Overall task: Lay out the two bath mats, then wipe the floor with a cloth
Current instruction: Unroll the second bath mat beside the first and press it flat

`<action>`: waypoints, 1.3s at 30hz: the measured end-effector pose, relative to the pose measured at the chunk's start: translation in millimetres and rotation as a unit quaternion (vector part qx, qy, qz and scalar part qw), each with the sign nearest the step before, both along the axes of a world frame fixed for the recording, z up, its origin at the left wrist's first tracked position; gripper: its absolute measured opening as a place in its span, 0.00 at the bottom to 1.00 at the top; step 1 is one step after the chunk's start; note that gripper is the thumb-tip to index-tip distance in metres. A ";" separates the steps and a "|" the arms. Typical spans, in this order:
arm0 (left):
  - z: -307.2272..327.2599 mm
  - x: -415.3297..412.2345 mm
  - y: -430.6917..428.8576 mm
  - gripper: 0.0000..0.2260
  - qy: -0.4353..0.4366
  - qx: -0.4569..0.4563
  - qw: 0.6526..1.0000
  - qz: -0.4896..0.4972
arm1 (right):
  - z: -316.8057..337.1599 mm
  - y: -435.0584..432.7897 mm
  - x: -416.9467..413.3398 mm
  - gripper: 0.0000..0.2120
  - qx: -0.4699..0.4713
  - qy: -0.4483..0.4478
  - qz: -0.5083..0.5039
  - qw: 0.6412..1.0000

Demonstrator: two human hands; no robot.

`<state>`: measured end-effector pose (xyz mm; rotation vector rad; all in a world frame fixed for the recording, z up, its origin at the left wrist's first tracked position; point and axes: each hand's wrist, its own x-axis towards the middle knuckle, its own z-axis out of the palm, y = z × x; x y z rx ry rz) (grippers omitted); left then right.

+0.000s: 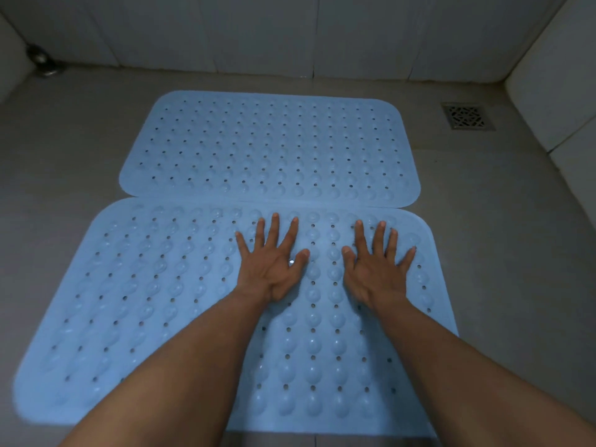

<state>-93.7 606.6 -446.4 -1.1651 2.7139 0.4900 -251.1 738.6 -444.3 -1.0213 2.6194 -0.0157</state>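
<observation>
Two light blue rubber bath mats with bumps and small holes lie flat on the grey floor, long edges touching. The far mat lies toward the wall. The near mat lies in front of it and runs under my arms. My left hand presses flat on the near mat's upper middle, fingers spread. My right hand presses flat beside it, fingers spread too. No cloth is in view.
A square metal floor drain sits at the right, near a white tiled wall. A round metal fitting stands in the far left corner. Tiled wall runs along the back. Bare grey floor surrounds the mats.
</observation>
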 end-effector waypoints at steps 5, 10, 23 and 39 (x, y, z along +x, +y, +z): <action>6.3 81.4 0.1 0.31 0.062 -0.041 0.997 -0.004 | 13.6 -13.2 74.0 0.30 -0.037 0.003 0.033 0.999; 6.3 188.3 -18.6 0.30 0.023 -0.076 0.996 0.050 | 19.9 -32.1 186.8 0.31 -0.052 -0.046 0.098 0.993; -5.6 278.2 -31.8 0.31 -0.035 -0.043 0.992 0.114 | -8.9 -40.4 287.9 0.30 -0.052 -0.024 0.117 0.991; -7.6 277.6 -30.8 0.29 -0.029 -0.073 0.990 0.116 | -15.1 -41.0 290.3 0.30 -0.043 0.008 0.117 0.992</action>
